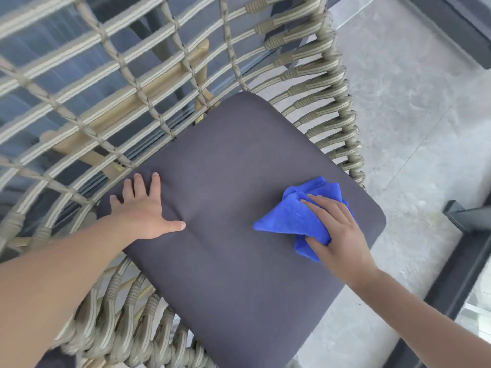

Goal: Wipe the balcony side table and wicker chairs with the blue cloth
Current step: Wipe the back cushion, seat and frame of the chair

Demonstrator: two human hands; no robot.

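On smooth grey cushion (239, 187) — left hand (144, 211) flat, fingers spread — right hand (337, 229) gripping crumpled blue cloth (297, 216)

A wicker chair (318, 83) with an open woven back and sides stands on a pale grey stone-look floor (414, 115). Its seat carries a dark grey cushion (225, 208), square with rounded corners, turned so one corner points towards the chair back.

Taking the cushion as the landmark: a crumpled blue cloth (297, 216) lies on its right part, near the right corner, with the right hand (337, 229) on top of the cloth, fingers curled over it. The left hand (146, 208) lies flat on the cushion's left edge, fingers spread, close to the wicker side. A shallow crease runs across the cushion between the two hands.
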